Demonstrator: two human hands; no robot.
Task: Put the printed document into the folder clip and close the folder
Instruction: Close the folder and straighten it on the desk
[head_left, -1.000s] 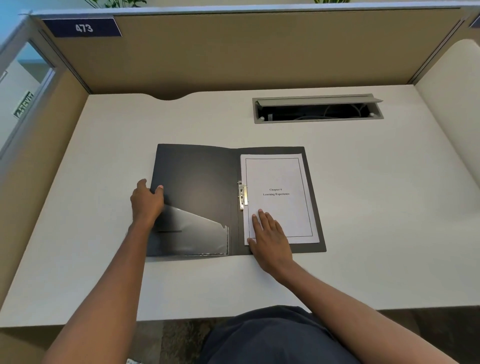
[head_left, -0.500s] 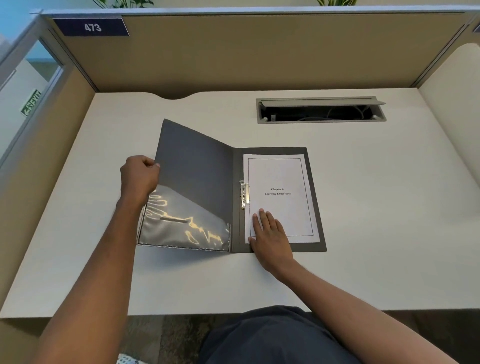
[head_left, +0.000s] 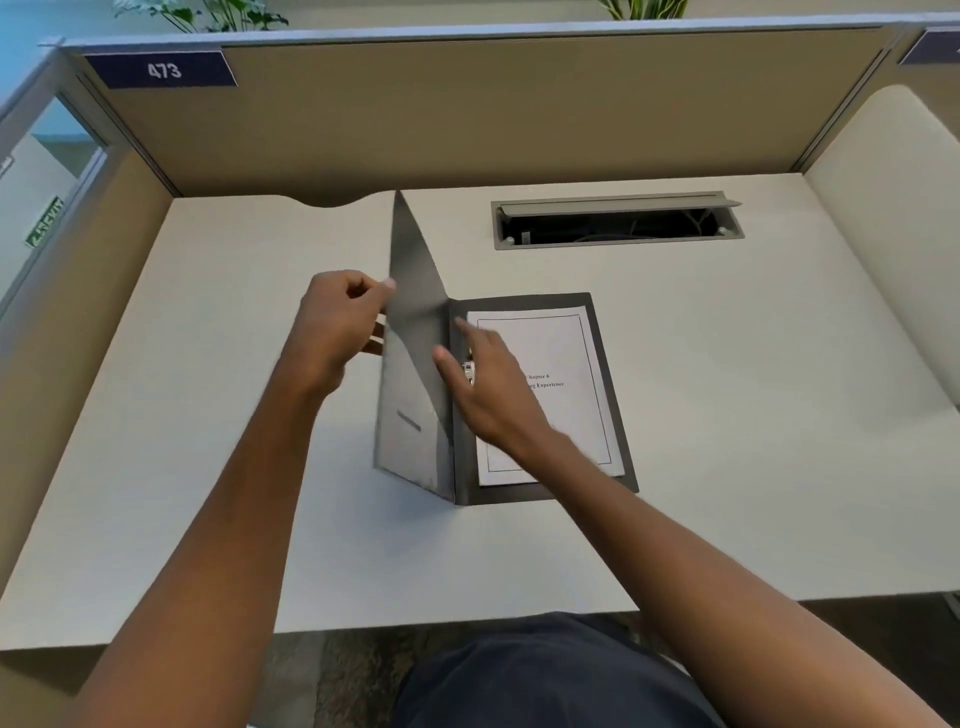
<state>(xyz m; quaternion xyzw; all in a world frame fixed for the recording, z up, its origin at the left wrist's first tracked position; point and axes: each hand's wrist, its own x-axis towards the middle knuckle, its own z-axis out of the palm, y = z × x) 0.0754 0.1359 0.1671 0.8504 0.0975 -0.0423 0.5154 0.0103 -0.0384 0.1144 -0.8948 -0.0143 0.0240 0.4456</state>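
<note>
A dark grey folder lies on the white desk, its back half flat. The printed document, white with a thin black border and a title, rests on that half. The front cover stands almost upright from the spine. My left hand pinches the cover's outer edge about halfway up. My right hand reaches across the document with fingers spread, fingertips at the spine beside the metal clip, which it partly hides.
The white desk is enclosed by tan partition walls. A grey cable slot with an open lid is set into the desk behind the folder. A curved white side panel stands at the right. The desk's front edge runs near my lap.
My left hand has swung the front cover up from flat on the desk to nearly upright. My right hand has moved from the document's lower left corner up to the spine by the clip.
</note>
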